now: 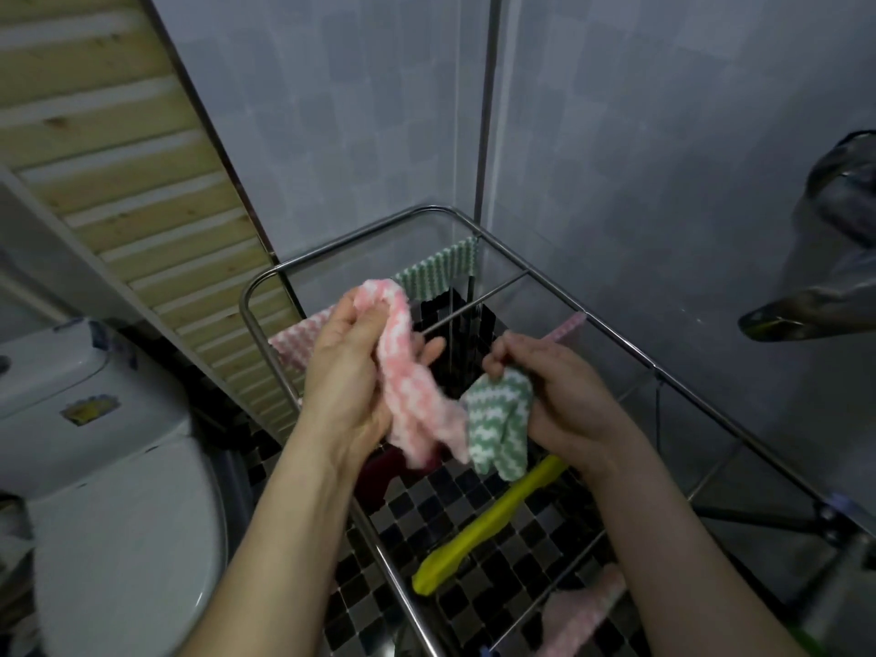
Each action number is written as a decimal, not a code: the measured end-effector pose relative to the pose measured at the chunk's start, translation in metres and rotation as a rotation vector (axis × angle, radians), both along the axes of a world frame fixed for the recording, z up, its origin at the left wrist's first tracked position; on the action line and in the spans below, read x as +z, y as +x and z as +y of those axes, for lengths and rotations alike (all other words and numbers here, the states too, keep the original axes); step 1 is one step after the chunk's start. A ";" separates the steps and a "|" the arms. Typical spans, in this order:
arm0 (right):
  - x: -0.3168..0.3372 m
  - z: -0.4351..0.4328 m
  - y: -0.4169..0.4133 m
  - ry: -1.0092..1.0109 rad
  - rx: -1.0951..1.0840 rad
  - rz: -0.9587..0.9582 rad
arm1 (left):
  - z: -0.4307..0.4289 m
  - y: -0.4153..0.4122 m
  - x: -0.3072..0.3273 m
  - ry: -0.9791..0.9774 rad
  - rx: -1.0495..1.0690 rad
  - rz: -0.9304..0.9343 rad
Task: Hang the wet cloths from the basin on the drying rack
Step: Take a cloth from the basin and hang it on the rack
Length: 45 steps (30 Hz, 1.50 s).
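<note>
Grey-tiled walls (663, 135), mosaic floor (403, 514): above a steel drying rack (569, 302), left hand (346, 372) fingers clamp a pink cloth (412, 386) running upper-left to lower-right; right hand (569, 395) fingers pinch a green cloth (500, 429) hanging downward.

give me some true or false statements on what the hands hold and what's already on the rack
1. The left hand grips a pink and white cloth. True.
2. The right hand holds a yellow cloth. False: it holds a green and white cloth; the yellow cloth is draped over a rail of the drying rack.
3. A striped green cloth already hangs at the far end of the drying rack. True.
4. The toilet stands on the person's right. False: the toilet is on their left.
</note>
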State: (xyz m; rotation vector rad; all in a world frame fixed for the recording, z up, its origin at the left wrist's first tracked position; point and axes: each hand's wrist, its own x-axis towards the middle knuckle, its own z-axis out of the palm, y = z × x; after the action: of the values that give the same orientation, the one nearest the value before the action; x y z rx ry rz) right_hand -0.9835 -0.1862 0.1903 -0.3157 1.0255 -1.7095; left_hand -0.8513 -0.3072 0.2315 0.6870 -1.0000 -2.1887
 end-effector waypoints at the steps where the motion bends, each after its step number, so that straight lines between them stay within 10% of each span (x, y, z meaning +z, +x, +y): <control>1: 0.002 0.001 -0.002 -0.013 -0.024 -0.013 | 0.001 0.002 0.003 -0.116 0.027 -0.100; 5: 0.010 0.007 -0.006 -0.082 0.037 0.028 | 0.007 0.007 0.005 -0.655 -0.209 -0.463; 16: 0.022 0.006 -0.006 -0.070 -0.115 -0.114 | 0.025 0.019 -0.009 -0.915 -0.393 -0.520; 23: 0.024 0.007 -0.005 0.088 -0.119 -0.034 | 0.022 0.021 -0.001 -0.745 -0.268 -0.422; 32: 0.034 0.011 0.010 0.198 0.198 0.764 | 0.019 0.007 0.016 -0.525 -0.196 -0.379; 45: 0.055 0.012 0.010 0.214 0.041 0.932 | -0.002 0.020 0.027 -0.303 -0.400 -0.351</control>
State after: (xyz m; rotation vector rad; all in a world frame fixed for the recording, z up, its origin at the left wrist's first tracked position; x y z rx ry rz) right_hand -0.9734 -0.1744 0.2449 -1.0379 1.8290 -1.3803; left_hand -0.8310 -0.3091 0.2586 0.7954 -1.7387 -2.2102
